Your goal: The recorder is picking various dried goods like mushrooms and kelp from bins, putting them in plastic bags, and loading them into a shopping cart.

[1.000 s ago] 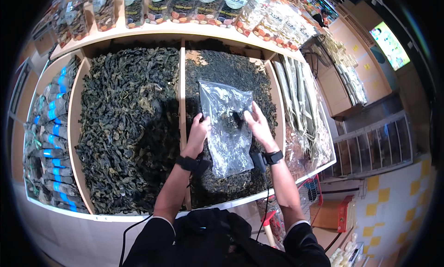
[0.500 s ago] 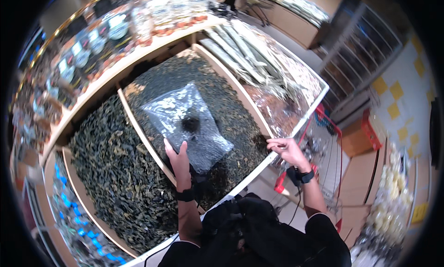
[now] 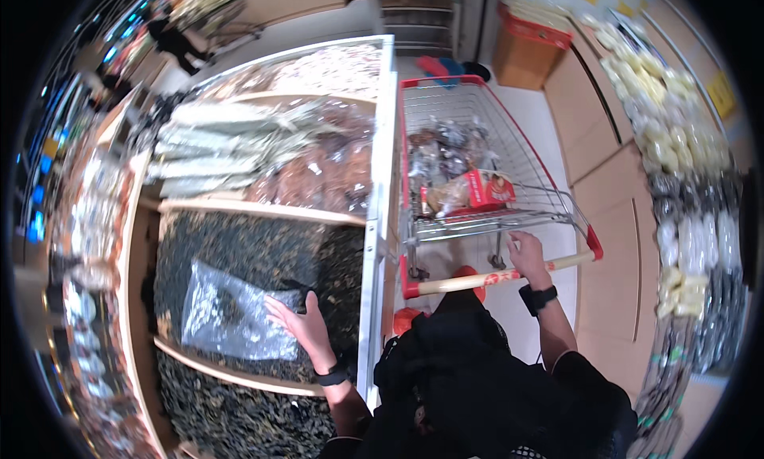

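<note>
I see the left hand [image 3: 301,324] spread at the right end of the clear bag [image 3: 227,312]; the right hand [image 3: 530,260], loosely parted, is near the cart handle [image 3: 450,285].

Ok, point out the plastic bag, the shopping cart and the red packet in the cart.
Plastic bag [image 3: 232,312]: head view, on the middle of its clear upper side.
Shopping cart [image 3: 454,284]: head view, on its handle.
Red packet [image 3: 493,190]: head view, on its red face.

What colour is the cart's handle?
The handle is cream with red marks and red ends; the head view shows it best.
</note>
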